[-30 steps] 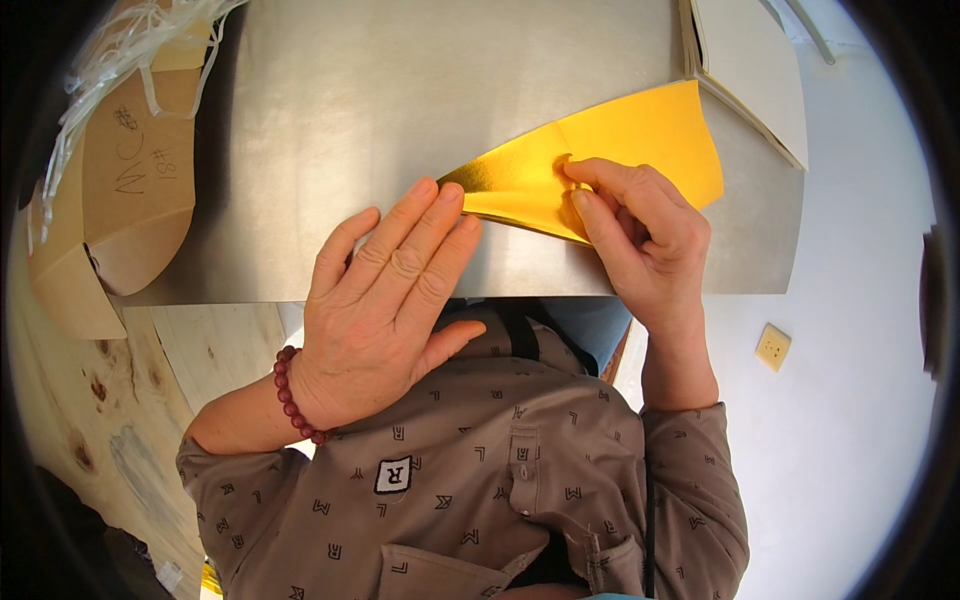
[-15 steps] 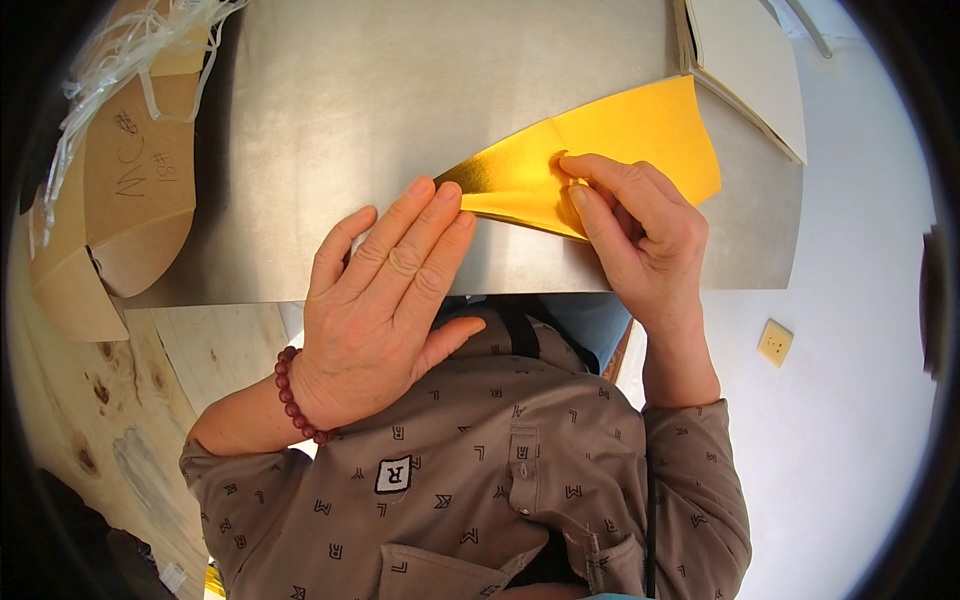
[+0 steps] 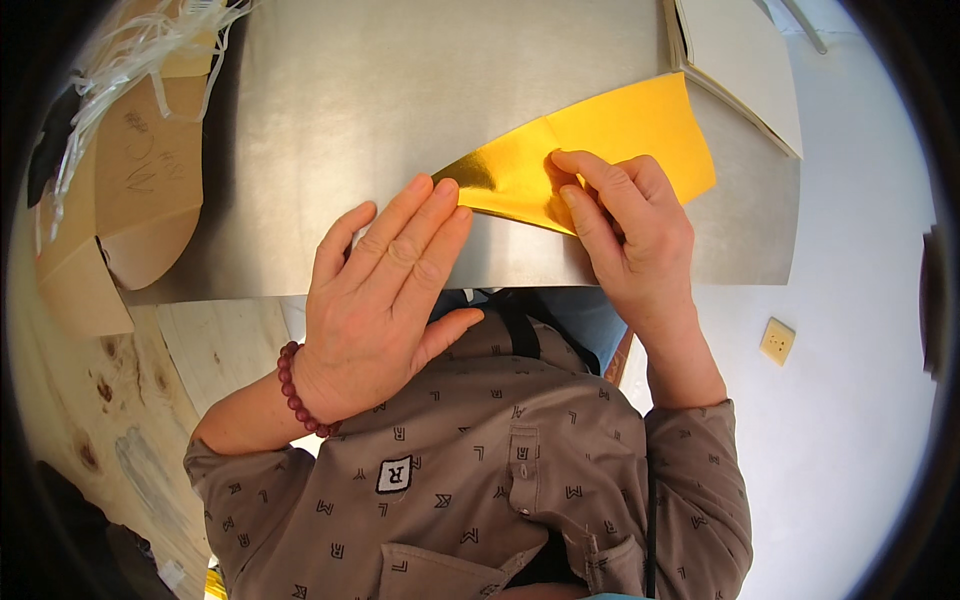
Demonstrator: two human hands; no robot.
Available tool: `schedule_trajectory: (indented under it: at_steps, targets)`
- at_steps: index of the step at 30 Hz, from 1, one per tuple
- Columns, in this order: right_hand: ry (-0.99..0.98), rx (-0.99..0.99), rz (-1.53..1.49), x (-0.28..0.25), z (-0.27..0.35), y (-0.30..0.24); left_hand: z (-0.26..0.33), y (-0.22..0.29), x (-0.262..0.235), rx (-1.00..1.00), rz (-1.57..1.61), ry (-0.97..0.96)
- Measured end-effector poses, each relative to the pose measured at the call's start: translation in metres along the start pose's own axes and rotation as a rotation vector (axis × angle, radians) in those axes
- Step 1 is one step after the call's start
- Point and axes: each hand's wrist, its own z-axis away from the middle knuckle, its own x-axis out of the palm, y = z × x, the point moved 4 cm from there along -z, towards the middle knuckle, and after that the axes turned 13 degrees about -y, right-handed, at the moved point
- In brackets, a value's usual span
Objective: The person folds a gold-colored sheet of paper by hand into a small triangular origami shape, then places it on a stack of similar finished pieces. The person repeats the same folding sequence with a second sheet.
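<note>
A shiny gold paper sheet [image 3: 630, 130] lies on the metal tabletop, narrow at the left and wider toward the right. A seam or layer edge crosses its far side near the middle. My left hand [image 3: 385, 265] is flat, its fingers stretched out and their tips on the narrow end of the gold paper. My right hand [image 3: 640, 215] is bent over the middle of the sheet. Its thumb and forefinger tips are apart at the paper, with gold surface and dark reflections showing beside them. The other right fingers curl inward, partly hidden.
Beneath the paper is a grey metal table [image 3: 350, 90]. A cardboard box [image 3: 150, 170] with pale plastic strips [image 3: 150, 45] stands at the left. A stack of white sheets [image 3: 740, 70] lies at the far right. A socket [image 3: 777, 341] sits beyond the table's right edge.
My right hand has shifted slightly left and toward the far side, over the gold paper. My left hand stays almost in place. The whole view has moved a little.
</note>
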Motion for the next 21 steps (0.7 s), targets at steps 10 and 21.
schedule_trajectory:
  at_steps: [10, 21]
  targets:
    - [0.017, -0.038, 0.071, 0.002, 0.002, -0.002, -0.015, 0.037, -0.001, 0.113, 0.019, 0.133]
    - [0.020, -0.020, 0.048, 0.003, 0.004, -0.003, -0.003, 0.027, 0.016, 0.034, -0.087, 0.147]
